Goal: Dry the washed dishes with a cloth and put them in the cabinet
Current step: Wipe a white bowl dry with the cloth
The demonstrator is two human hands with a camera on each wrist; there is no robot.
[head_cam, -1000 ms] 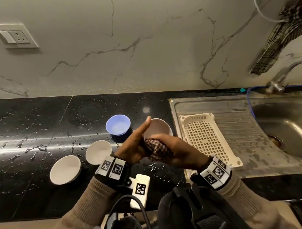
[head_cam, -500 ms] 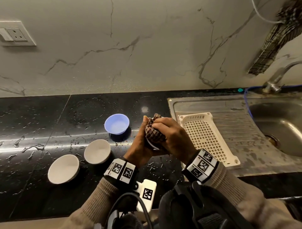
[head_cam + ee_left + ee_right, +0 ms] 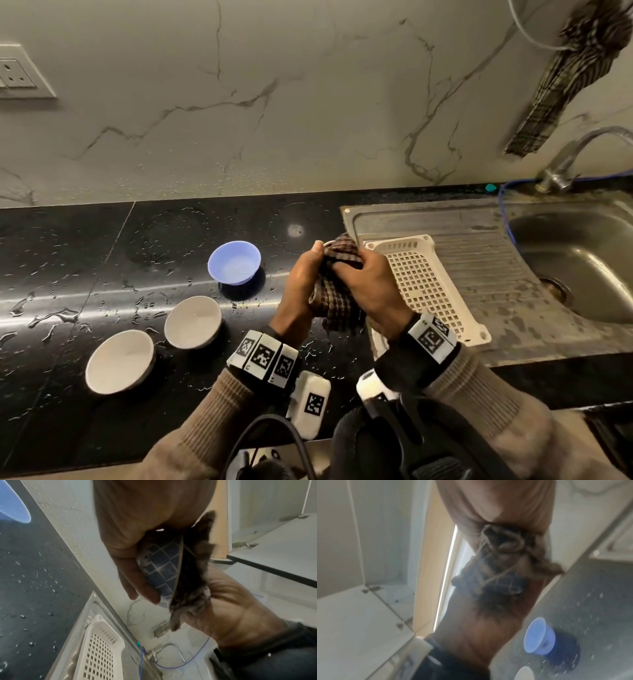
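While your left hand cups a small bowl with a blue diamond pattern on its outside, fingers curled round its wall and thumb up at the rim, your right hand grips a bunched checked cloth and presses it into the bowl's mouth. You hold both above the wet black countertop, just left of the white perforated tray on the steel draining board. From the head view the bowl is almost wholly hidden by cloth and fingers; only the left wrist view shows its patterned side. To your left on the counter stand a blue bowl and two white bowls, apparently waiting their turn; droplets lie around them. The risks, as I judge them: the bowl looks wet and is held by one hand only, so a hard twist of the cloth could slip it out onto the stone. Setting it back on this beaded counter would wet it again. The cabinet is overhead, seen only from the wrist views, so the lift needs a firm hold.
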